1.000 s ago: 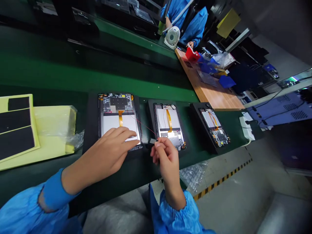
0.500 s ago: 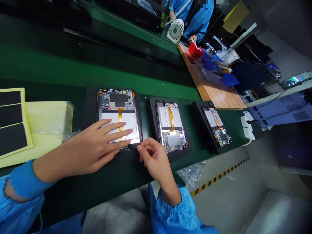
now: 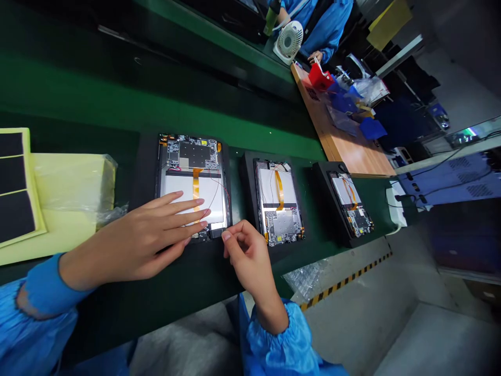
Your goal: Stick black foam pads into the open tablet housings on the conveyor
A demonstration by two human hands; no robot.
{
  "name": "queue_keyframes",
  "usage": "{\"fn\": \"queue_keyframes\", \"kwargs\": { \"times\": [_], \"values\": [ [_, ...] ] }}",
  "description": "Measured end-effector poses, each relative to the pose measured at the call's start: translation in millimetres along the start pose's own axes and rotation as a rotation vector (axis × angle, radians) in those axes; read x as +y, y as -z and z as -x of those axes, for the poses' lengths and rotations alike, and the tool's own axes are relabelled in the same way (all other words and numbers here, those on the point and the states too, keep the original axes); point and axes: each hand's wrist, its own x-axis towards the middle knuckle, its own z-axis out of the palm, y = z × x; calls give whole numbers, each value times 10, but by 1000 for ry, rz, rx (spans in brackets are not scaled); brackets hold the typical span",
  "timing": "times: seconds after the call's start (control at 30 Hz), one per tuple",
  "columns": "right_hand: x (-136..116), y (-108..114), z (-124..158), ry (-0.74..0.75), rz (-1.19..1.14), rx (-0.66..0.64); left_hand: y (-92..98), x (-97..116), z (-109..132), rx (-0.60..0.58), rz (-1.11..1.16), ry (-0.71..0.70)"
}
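Note:
My left hand (image 3: 151, 237) lies with fingers spread over the lower part of an opened tablet (image 3: 194, 154), on its silver battery (image 3: 178, 184). An orange ribbon cable (image 3: 196, 183) runs down from the circuit board above the battery, partly hidden by my fingers. At the tablet's lower right corner, my right hand (image 3: 250, 256) pinches thumb and forefinger together beside a small black part (image 3: 216, 233). Whatever lies between those fingertips is too small to make out. The tablet rests on a black foam pad (image 3: 144, 172).
Two more opened tablets, a middle one (image 3: 285, 222) and a far one (image 3: 358, 222), sit on black foam to the right. Yellow sheets with black pads (image 3: 13, 214) lie left. Beyond stand a white fan (image 3: 288, 42), a wooden board (image 3: 348, 149) and a person in blue (image 3: 332, 26).
The view has shifted slightly, so the tablets appear a little farther right. My left hand stays spread on the battery, and my right hand keeps its pinch at the corner.

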Motion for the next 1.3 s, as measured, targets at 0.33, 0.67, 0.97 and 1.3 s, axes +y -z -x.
{"fn": "queue_keyframes", "kwargs": {
  "times": [0.33, 0.67, 0.97, 1.3],
  "values": [
    [54, -93, 33, 23, -23, 87, 8, -8, 5, 5, 47, 23],
    [-46, -88, 56, 99, 245, 133, -6, -13, 33, -5, 24, 7],
    [37, -51, 29, 601, 514, 194, -24, -12, 14, 14, 81, 50],
    [103, 99, -75, 774, 632, 62, -26, 5, -21, 13, -3, 12]
  ]
}}
